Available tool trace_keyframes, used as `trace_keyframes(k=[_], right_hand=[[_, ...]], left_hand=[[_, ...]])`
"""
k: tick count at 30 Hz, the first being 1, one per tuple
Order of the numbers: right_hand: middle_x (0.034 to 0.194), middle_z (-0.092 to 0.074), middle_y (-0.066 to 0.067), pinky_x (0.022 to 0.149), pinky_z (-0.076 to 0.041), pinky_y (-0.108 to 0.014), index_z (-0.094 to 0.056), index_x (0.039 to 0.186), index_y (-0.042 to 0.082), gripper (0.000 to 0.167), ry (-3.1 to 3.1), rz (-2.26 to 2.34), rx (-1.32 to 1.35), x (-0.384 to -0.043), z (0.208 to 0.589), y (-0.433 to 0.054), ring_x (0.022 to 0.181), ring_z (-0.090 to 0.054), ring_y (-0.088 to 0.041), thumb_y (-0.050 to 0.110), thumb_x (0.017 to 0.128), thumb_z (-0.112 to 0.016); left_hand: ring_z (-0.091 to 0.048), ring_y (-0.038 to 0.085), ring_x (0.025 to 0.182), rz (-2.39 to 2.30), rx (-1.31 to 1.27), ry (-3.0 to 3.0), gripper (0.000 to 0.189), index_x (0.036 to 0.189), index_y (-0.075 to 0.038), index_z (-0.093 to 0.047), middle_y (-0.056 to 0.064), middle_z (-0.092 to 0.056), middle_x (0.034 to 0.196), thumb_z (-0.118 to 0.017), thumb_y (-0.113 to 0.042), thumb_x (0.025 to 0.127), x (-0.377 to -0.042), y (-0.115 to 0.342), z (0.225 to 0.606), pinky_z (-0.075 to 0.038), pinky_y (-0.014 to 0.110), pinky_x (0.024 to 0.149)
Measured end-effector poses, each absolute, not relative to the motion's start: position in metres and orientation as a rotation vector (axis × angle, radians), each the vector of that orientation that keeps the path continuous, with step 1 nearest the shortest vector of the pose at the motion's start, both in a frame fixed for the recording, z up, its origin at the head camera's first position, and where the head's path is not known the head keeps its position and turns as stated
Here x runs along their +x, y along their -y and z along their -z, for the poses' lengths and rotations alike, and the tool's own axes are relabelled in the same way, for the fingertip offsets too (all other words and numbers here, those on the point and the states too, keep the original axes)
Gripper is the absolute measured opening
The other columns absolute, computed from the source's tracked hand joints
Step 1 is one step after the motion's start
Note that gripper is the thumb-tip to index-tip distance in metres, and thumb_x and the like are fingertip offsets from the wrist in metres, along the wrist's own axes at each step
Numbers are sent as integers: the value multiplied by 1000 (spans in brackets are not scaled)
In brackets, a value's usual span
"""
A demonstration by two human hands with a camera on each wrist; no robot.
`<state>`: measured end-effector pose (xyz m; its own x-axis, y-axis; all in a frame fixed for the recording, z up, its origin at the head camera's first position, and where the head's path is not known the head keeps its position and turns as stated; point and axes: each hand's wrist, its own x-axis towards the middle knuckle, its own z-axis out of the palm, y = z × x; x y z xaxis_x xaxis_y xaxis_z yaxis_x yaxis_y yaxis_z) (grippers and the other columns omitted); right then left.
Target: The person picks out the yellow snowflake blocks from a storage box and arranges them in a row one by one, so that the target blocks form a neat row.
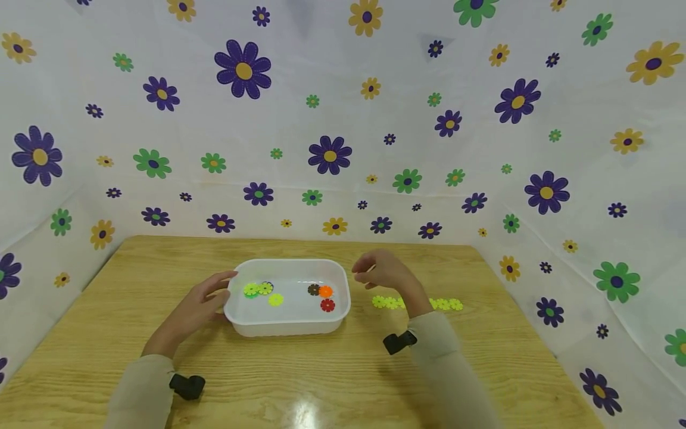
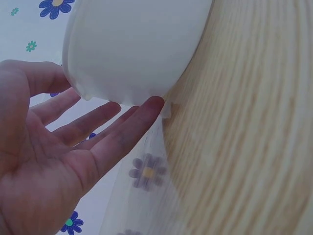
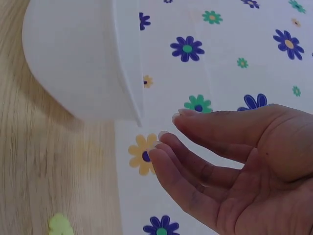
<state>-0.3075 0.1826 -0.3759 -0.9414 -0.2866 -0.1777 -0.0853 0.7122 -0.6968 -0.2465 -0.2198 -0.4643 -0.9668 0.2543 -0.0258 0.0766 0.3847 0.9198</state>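
A white plastic tub (image 1: 289, 328) stands on the wooden table with a few flower-shaped discs inside. Yellow-green discs (image 1: 276, 300) lie on its left side, one overlapping a green disc and another a purple-rimmed one. A brown disc (image 1: 314, 289), an orange disc (image 1: 325, 291) and a red disc (image 1: 328, 305) sit together on the right. At the tub's left end, my left hand (image 1: 202, 305) touches the rim and wall with fairly straight fingers. My right hand (image 3: 230, 166) hovers just off the right end, fingers loosely bent, with nothing between thumb and fingertips.
A row of yellow-green flower discs (image 1: 393, 302) lies on the table to the right of the tub, partly hidden by my right wrist. White cloth (image 1: 289, 119) printed with flowers hangs behind and at both sides of the wooden table (image 1: 257, 381).
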Motion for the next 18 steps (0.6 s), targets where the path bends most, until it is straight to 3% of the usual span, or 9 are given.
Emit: trace_keyframes(k=[6, 13, 18], right_hand=[[106, -73, -11, 83, -65, -36, -75, 112, 2, 19, -2633, 1020, -364, -314, 383, -141, 85, -69, -24, 9, 94, -73], [100, -74, -10, 80, -64, -32, -76, 110, 2, 18, -2609, 967, -473, -319, 397, -102, 87, -70, -29, 8, 94, -73], [96, -72, -6, 73, -62, -26, -77, 107, 3, 15, -2591, 924, -492, -321, 408, -76, 78, -66, -20, 9, 94, -74]], left_hand=[[-40, 57, 144, -1642, 308, -2466, 57, 162, -12, -28, 31, -29, 164, -48, -24, 110, -246, 219, 464, -61, 52, 96], [-40, 57, 144, -1640, 298, -2455, 57, 163, -12, -28, 31, -29, 164, -48, -23, 110, -247, 218, 463, -61, 52, 97], [-40, 57, 144, -1632, 284, -2460, 58, 163, -13, -27, 31, -28, 164, -48, -24, 110, -247, 219, 464, -61, 52, 97]])
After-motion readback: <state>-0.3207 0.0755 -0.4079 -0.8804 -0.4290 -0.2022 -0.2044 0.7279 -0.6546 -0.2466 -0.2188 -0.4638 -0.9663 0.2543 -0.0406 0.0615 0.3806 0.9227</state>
